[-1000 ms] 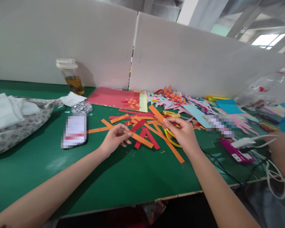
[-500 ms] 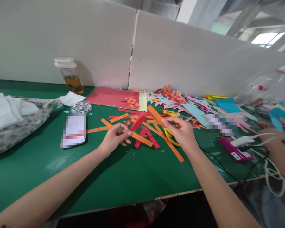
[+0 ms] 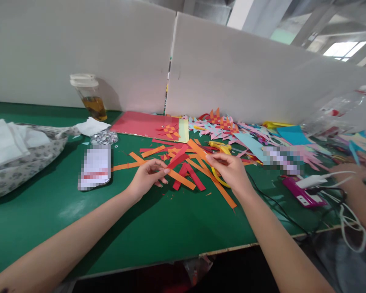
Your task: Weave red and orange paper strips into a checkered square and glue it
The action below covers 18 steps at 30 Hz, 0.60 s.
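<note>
Paper in both hands at a green table (image 3: 134, 236): left hand (image 3: 148, 178) with thumb and forefinger closed on a red paper strip (image 3: 179, 154) and an orange paper strip (image 3: 183, 180), crossing at the pinch; right hand (image 3: 227, 167), thumb and forefinger likewise together, gripping the near end of a second orange strip (image 3: 196, 149). Likeliest trouble, by the look of it: slipping or skewing of the left pair, with only fingertips at the crossing. Also possible: creasing of the right-hand strip from a hard squeeze at one end. Close below, loose red strips (image 3: 197, 178) and a long orange strip (image 3: 225, 194), alike enough in colour for a mix-up. Partly hidden beside the right hand, a yellow loop handle (image 3: 227, 185), apparently of scissors, easily knocked by a dropped wrist. Farther back, a woven paper fish (image 3: 171, 132) on a red sheet (image 3: 137, 123), crushable under a careless reach. Beyond, at left, a lidded cup (image 3: 94, 106) of amber drink, a soaking hazard if tipped.
</note>
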### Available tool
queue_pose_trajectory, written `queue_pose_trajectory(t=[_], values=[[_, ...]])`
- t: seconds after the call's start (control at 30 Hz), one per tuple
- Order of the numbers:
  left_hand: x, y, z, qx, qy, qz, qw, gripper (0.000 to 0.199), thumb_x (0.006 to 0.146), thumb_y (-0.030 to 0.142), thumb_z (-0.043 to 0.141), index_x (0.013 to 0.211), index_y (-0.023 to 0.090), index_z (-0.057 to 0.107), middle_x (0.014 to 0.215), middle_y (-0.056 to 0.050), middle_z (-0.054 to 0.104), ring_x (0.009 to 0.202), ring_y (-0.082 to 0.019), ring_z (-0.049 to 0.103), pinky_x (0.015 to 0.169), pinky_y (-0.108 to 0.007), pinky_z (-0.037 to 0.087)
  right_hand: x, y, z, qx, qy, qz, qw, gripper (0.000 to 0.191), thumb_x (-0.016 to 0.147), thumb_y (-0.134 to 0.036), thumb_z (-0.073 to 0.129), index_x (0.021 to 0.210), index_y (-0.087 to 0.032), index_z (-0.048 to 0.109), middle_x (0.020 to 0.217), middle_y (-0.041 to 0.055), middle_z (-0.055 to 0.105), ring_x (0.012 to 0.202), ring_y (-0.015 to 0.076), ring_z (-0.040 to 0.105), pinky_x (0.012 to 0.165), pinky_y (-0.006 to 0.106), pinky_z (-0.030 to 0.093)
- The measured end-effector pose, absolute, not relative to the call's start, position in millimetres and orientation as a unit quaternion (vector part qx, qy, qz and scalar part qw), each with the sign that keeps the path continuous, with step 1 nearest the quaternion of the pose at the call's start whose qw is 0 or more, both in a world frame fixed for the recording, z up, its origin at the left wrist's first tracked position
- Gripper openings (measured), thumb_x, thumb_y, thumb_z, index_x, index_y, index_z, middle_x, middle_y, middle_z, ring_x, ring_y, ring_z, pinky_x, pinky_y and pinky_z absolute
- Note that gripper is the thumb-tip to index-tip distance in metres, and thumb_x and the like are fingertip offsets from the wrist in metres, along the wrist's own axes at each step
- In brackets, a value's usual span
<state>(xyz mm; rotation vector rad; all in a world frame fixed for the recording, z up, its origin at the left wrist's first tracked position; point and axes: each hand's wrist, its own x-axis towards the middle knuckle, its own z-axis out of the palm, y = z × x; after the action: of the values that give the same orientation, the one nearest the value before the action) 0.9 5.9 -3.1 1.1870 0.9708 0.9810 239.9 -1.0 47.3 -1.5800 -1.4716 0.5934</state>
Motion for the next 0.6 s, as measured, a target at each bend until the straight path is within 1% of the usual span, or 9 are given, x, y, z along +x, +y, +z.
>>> queue_pose_trajectory(t=[0.07, 0.2, 0.4, 0.6], values=[[1.0, 5.7, -2.9, 0.516, 0.422, 0.424, 0.613, 0.026, 0.07, 0.035, 0.068, 0.081, 0.018, 0.052, 0.068, 0.004, 0.056, 0.053, -0.007, 0.06, 0.044, -0.014, 0.045, 239.4, -0.9, 45.4, -0.64, -0.591, 0.249, 0.424, 0.032, 0.067, -0.05, 0.064, 0.077, -0.019, 0.07, 0.083, 0.0059, 0.07, 0.079, 0.0218, 0.062, 0.072, 0.036, 0.046], [0.8, 5.9, -4.1, 0.522, 0.42, 0.423, 0.61, 0.026, 0.07, 0.034, 0.068, 0.082, 0.017, 0.052, 0.067, 0.004, 0.056, 0.052, -0.007, 0.059, 0.044, -0.014, 0.045, 236.2, -0.5, 42.8, -0.635, -0.583, 0.268, 0.43, 0.033, 0.067, -0.05, 0.064, 0.077, -0.019, 0.07, 0.08, 0.0051, 0.069, 0.079, 0.0214, 0.063, 0.072, 0.034, 0.046], [0.2, 5.9, -5.3, 0.528, 0.416, 0.424, 0.607, 0.025, 0.07, 0.035, 0.068, 0.081, 0.018, 0.052, 0.069, 0.003, 0.057, 0.052, -0.006, 0.059, 0.044, -0.014, 0.045, 228.4, -0.7, 43.5, -0.649, -0.561, 0.299, 0.419, 0.033, 0.065, -0.05, 0.065, 0.075, -0.019, 0.07, 0.073, 0.0046, 0.068, 0.072, 0.021, 0.063, 0.067, 0.034, 0.047], [0.0, 6.9, -6.9, 0.531, 0.417, 0.424, 0.604, 0.026, 0.069, 0.036, 0.068, 0.081, 0.018, 0.053, 0.069, 0.003, 0.058, 0.052, -0.007, 0.059, 0.044, -0.014, 0.045, 227.6, 0.6, 46.0, -0.652, -0.523, 0.328, 0.441, 0.031, 0.062, -0.047, 0.068, 0.073, -0.018, 0.07, 0.075, 0.0056, 0.067, 0.076, 0.0211, 0.063, 0.064, 0.033, 0.049]])
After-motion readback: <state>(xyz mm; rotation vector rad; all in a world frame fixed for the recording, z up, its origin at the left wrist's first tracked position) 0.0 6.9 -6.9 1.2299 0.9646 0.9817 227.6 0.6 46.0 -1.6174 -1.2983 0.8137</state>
